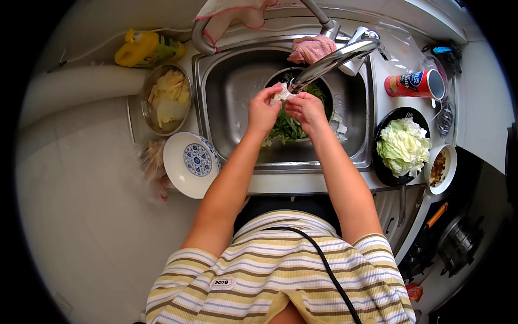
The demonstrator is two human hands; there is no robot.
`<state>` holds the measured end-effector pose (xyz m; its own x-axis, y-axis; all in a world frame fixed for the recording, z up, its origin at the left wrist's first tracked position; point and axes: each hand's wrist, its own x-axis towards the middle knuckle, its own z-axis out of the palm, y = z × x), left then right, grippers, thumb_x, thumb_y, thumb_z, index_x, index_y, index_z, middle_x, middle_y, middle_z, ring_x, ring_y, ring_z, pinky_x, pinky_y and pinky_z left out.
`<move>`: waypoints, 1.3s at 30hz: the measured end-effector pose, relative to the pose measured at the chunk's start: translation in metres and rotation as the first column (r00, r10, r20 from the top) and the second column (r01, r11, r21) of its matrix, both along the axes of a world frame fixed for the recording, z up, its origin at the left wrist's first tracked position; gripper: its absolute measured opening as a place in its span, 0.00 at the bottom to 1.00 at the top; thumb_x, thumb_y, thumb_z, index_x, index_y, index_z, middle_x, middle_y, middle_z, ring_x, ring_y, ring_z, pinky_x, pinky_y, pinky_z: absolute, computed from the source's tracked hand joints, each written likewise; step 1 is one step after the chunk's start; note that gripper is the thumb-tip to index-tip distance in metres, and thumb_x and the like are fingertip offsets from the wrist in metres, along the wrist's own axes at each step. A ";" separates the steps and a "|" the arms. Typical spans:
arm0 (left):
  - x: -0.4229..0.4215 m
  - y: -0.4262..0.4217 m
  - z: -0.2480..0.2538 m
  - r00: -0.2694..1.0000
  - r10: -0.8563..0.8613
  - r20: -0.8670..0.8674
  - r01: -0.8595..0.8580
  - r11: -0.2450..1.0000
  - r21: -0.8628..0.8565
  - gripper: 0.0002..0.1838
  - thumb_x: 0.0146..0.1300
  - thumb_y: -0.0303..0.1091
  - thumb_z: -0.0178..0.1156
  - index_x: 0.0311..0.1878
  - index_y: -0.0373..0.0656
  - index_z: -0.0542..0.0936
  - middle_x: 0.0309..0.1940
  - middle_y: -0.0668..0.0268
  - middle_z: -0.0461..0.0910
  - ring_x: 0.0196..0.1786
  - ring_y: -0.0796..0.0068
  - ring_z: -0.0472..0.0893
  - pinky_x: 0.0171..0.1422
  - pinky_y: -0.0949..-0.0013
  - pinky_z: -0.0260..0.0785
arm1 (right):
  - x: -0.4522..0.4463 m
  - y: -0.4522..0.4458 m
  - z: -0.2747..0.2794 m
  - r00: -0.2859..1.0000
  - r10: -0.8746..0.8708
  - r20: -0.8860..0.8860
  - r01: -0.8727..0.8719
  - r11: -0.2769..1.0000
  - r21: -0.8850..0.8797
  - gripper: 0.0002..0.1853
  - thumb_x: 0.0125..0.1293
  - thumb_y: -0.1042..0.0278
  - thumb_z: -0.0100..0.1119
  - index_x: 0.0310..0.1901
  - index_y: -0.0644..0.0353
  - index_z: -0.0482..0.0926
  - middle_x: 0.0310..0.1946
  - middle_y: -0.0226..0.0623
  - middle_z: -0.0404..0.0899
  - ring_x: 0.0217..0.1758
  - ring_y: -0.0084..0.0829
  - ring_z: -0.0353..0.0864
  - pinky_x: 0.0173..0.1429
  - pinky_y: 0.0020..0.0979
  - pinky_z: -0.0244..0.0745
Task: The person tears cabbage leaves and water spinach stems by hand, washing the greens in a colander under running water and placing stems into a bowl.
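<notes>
Over the metal sink [221, 135], my left hand [263, 110] and my right hand [308, 112] pinch a small white, crumpled-looking piece [281, 95] between them. Its exact kind does not show. It sits right at the mouth of the curved chrome faucet [334, 58]. Below my hands, leafy greens [287, 127] fill a round bowl in the sink, partly hidden by my hands and the faucet. Some pale scraps [339, 128] lie on the sink floor to the right of the bowl.
Left of the sink are a metal bowl of pale slices [168, 102], a blue-patterned white bowl [186, 186] and a yellow bottle [148, 49]. To the right are a black pan with cabbage [403, 147], a small bowl [451, 162] and a red canister [404, 85]. A pink cloth [311, 49] lies behind.
</notes>
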<state>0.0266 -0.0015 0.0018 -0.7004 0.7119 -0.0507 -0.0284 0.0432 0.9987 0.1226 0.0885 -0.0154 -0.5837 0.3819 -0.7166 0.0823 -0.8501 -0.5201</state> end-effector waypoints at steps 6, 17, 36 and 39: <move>-0.019 -0.021 -0.017 0.811 0.139 0.569 -0.113 0.990 -0.081 0.13 0.54 0.16 0.50 0.43 0.34 0.75 0.46 0.58 0.77 0.48 0.71 0.77 0.54 0.67 0.71 | 0.007 -0.002 0.002 0.986 -0.078 -0.148 0.088 0.994 0.061 0.07 0.57 0.78 0.57 0.28 0.56 0.70 0.31 0.34 0.78 0.36 0.31 0.79 0.44 0.38 0.76; -0.028 -0.012 -0.022 0.687 -0.065 0.724 0.150 0.987 -0.053 0.10 0.64 0.33 0.53 0.45 0.40 0.75 0.39 0.64 0.79 0.39 0.73 0.79 0.43 0.68 0.72 | 0.016 -0.005 0.010 0.979 -0.190 -0.074 0.193 0.981 0.027 0.07 0.53 0.79 0.60 0.32 0.59 0.72 0.26 0.31 0.77 0.29 0.25 0.78 0.36 0.25 0.76; 0.020 0.058 -0.150 0.972 -0.151 -0.179 -0.010 0.737 -0.675 0.36 0.45 0.41 0.71 0.55 0.31 0.69 0.48 0.52 0.76 0.50 0.60 0.76 0.56 0.64 0.67 | 0.319 0.053 0.126 0.603 -0.749 0.273 -0.010 0.335 0.942 0.08 0.59 0.79 0.55 0.41 0.64 0.73 0.33 0.34 0.78 0.35 0.21 0.77 0.37 0.21 0.73; 0.032 0.060 -0.156 0.969 -0.205 -0.140 0.037 0.675 -0.737 0.42 0.41 0.48 0.72 0.56 0.32 0.68 0.51 0.49 0.74 0.57 0.55 0.72 0.60 0.63 0.63 | 0.357 0.082 0.094 0.602 -0.694 0.395 0.116 0.566 0.816 0.09 0.60 0.76 0.55 0.43 0.64 0.73 0.32 0.33 0.79 0.33 0.21 0.78 0.33 0.20 0.74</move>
